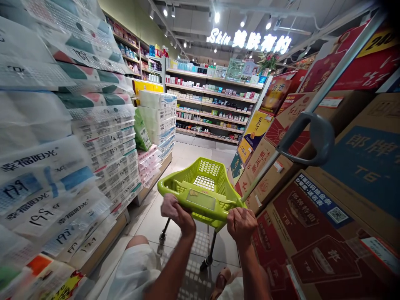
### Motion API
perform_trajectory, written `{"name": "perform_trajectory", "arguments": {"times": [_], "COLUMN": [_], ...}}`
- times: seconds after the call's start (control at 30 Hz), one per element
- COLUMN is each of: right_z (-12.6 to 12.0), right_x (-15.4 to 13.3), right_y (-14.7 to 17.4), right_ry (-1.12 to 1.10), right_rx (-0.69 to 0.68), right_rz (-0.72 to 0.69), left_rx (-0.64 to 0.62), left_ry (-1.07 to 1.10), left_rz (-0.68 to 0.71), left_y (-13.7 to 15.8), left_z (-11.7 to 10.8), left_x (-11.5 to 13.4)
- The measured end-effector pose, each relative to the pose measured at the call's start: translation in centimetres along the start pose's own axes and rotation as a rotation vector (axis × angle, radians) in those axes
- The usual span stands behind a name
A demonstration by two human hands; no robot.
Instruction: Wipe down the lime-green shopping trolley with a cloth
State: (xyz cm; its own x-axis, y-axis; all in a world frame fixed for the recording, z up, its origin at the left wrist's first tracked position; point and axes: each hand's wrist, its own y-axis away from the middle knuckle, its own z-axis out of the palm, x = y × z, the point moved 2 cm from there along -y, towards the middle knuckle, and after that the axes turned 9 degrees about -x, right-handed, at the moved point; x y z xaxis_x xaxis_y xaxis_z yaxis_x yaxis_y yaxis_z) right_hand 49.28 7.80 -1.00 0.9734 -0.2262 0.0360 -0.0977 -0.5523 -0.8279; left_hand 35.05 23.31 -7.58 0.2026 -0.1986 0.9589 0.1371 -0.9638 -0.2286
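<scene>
A lime-green plastic shopping cart stands right in front of me on the tiled floor, its mesh basket holding nothing that I can see. My left hand is closed around the left part of the cart's handle bar. Near the bar's right end, my right hand grips it with the fingers wrapped over the top. Between the two hands a pale rectangular panel is set into the handle. Below the basket, dark legs end in small wheels.
Stacked packs of tissue paper line the left side. Piled cardboard boxes rise close on the right, with a slanted metal pole carrying a grey loop handle before them. Shelves of small goods cross the far end of the tiled aisle.
</scene>
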Motion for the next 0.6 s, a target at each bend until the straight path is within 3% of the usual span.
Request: {"name": "perform_trajectory", "arguments": {"times": [0.1,0.27,0.47,0.6], "right_z": [-0.1,0.0,-0.9,-1.2], "right_x": [0.2,1.7,3.4,-0.4], "right_y": [-0.1,-0.1,-0.8,-3.0], "right_ry": [-0.044,-0.108,-0.116,-0.004], "right_rx": [0.025,0.06,-0.038,-0.154], "right_rz": [-0.024,-0.033,-0.049,0.075], "left_rx": [0.144,0.184,0.259,0.147], "left_ry": [0.315,0.607,0.75,0.675], "left_rz": [-0.087,-0.175,-0.058,-0.069], "left_y": [-1.7,1.6,-0.4,2.0], "left_z": [-0.7,0.2,-2.2,-1.8], "left_x": [0.6,0.7,1.4,0.7]}}
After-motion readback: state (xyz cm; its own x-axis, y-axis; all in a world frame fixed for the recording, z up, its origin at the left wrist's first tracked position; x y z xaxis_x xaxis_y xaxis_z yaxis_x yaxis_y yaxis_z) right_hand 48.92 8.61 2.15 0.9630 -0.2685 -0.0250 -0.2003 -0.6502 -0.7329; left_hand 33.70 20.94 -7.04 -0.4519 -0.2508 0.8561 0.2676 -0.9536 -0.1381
